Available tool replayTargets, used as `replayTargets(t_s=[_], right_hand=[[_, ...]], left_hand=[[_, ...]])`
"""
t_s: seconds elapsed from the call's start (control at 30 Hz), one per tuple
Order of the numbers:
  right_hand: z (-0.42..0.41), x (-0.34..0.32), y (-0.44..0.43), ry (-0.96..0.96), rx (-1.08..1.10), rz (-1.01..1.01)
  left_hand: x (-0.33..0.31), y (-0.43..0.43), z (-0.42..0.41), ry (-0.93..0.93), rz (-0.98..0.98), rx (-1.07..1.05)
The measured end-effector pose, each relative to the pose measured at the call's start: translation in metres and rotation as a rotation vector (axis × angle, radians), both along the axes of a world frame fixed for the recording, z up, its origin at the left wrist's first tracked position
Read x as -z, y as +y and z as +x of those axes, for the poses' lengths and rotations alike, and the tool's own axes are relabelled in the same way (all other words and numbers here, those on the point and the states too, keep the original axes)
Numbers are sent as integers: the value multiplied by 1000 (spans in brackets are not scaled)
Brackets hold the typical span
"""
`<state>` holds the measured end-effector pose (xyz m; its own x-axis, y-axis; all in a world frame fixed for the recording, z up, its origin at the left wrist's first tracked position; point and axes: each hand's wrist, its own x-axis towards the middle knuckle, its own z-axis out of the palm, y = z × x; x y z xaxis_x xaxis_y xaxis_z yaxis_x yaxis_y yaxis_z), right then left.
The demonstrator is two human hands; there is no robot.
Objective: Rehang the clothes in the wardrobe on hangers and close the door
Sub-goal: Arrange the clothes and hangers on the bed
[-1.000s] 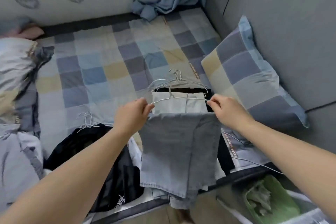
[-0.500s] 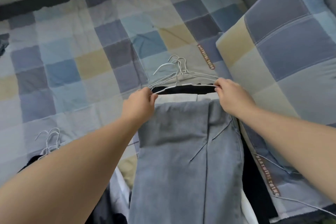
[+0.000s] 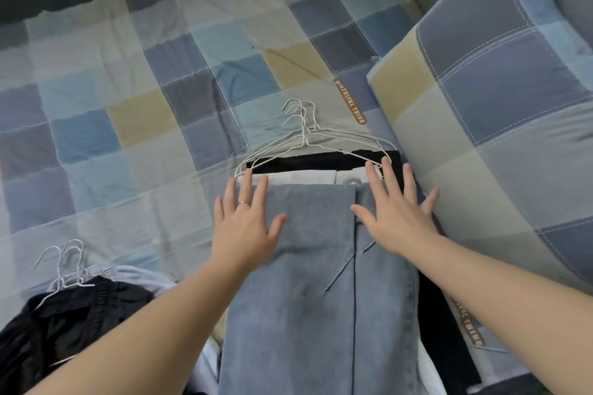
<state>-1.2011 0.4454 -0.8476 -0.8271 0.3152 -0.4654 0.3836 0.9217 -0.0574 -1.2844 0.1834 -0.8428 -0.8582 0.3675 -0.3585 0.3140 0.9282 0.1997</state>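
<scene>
Head view: left hand (image 3: 245,228) and right hand (image 3: 396,213) lie flat, fingers spread, on grey-blue trousers (image 3: 317,298) stacked over white hangers (image 3: 305,141) near the bed's (image 3: 128,74) right edge.

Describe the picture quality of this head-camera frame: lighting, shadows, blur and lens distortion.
Head view: soft, even light, no glare; faint shadows beside the left hand and right hand on the blue jeans; wire hangers sharp; the checked pillow slightly smeared toward the right edge; wide-angle stretching at the corners.
</scene>
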Motion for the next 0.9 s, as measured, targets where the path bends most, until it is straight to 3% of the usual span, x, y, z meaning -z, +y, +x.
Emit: replayTargets(t_s=[0.4,0.6,0.9], right_hand=[[100,-159,-107,52,-91,-65],[167,-241,-214,73,67,-173],[281,-295,-353,143,469,-142]], left_hand=[[-143,-81,118,-87,124,33],[-213,-147,169,-105,192,111],[-273,-240,239,-166,289,300]])
